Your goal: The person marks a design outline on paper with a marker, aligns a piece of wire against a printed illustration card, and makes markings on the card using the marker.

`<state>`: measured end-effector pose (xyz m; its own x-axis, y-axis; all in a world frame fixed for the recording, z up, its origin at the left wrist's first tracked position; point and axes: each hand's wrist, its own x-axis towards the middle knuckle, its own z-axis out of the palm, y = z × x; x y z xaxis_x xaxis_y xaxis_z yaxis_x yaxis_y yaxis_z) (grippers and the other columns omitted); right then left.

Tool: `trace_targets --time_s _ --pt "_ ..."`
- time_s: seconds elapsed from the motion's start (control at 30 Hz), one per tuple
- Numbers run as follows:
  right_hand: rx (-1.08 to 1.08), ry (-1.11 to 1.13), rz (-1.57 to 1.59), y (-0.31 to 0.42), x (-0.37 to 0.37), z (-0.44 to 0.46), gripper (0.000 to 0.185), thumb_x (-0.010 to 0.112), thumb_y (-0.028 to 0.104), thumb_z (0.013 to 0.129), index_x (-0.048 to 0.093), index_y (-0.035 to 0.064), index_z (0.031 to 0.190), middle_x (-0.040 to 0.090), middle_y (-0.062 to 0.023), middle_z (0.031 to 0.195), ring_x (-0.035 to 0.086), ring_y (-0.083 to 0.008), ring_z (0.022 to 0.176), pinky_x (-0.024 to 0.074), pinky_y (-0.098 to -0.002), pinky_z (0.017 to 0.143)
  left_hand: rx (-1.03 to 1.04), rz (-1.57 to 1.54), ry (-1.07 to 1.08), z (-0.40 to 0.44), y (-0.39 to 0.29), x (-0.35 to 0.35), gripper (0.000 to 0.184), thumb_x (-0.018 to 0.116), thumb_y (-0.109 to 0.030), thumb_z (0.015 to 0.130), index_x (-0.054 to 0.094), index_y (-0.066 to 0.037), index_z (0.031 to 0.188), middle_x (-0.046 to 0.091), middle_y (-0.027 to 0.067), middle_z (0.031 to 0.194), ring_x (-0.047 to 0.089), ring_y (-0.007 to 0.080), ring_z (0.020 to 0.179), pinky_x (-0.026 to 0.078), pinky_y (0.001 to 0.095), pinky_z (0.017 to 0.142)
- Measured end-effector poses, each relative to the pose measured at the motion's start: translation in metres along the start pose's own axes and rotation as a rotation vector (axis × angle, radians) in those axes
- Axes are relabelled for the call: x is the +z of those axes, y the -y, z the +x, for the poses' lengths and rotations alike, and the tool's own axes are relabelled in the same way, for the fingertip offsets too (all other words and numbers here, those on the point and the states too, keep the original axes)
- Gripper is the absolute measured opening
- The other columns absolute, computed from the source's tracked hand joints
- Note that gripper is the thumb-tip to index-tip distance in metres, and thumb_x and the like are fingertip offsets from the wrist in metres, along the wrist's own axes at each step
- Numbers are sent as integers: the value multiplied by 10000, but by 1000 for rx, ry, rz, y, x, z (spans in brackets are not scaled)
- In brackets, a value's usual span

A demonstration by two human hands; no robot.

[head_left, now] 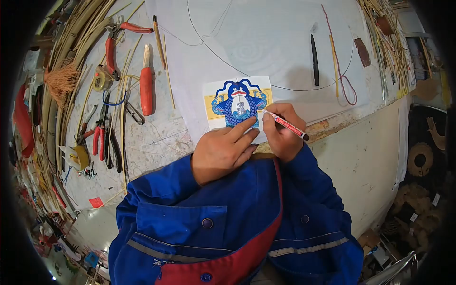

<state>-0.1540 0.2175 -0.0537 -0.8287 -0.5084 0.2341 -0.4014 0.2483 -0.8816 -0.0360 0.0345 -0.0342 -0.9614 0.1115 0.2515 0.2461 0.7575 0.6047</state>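
A white sheet (213,124) carries a printed blue fish-like figure (230,107) with curling whiskers and red lips. My left hand (219,150) lies over the sheet's lower edge, its fingers stretched out across the print and pressing on it. In my right hand (281,137) is a white-and-red marker pen (289,126), pinched between thumb and fingers. Its tip is at the right side of the printed figure; whether it touches the paper I cannot tell. Beneath the sheet spreads a large white paper (280,52) with a long curved dark line.
On the left lie pruning shears (110,52), a red-handled knife (146,90), red-handled pliers (99,137) and bundles of bamboo strips (71,38). A black pen (314,61) and a red cord (350,90) rest to the right. The table's front edge (342,124) runs past my right hand.
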Motion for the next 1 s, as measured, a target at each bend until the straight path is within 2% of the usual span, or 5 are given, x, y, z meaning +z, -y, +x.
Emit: trace_targets --time_s 0.23,0.53,0.63,0.77,1.0 --pt "48 94 -38 1 -6 8 108 763 36 950 673 29 1010 707 -83 766 689 -149 631 561 -314 611 -4 -13 -1 -1 3 1 374 826 -238 942 746 -75 1269 713 102 1427 746 247 838 615 373 739" --pt "-33 81 -41 -6 -4 6 91 750 21 974 661 17 995 676 -30 765 583 -61 613 488 -266 572 -8 -9 7 -1 1 1 371 826 -234 942 739 -71 1264 714 104 1421 745 250 843 613 377 738" --pt "-11 83 -55 -4 -4 6 116 764 23 930 671 36 1000 710 -95 764 713 -207 625 571 -345 601 -7 -11 2 0 1 1 372 826 -233 941 737 -70 1263 714 103 1418 745 251 842 613 378 737" --pt "-39 92 -48 -3 -4 7 87 739 11 968 662 13 1009 687 -41 788 593 -67 625 493 -267 584 -9 -16 -2 -1 1 1 369 826 -232 941 739 -71 1261 715 100 1416 746 251 841 614 378 737" --pt "109 -13 29 -1 -6 1 90 733 4 968 657 7 1017 700 -56 841 592 -71 660 504 -269 616 -17 -23 3 1 0 0 377 841 -223 925 754 -76 1261 724 97 1417 763 257 860 626 381 743"
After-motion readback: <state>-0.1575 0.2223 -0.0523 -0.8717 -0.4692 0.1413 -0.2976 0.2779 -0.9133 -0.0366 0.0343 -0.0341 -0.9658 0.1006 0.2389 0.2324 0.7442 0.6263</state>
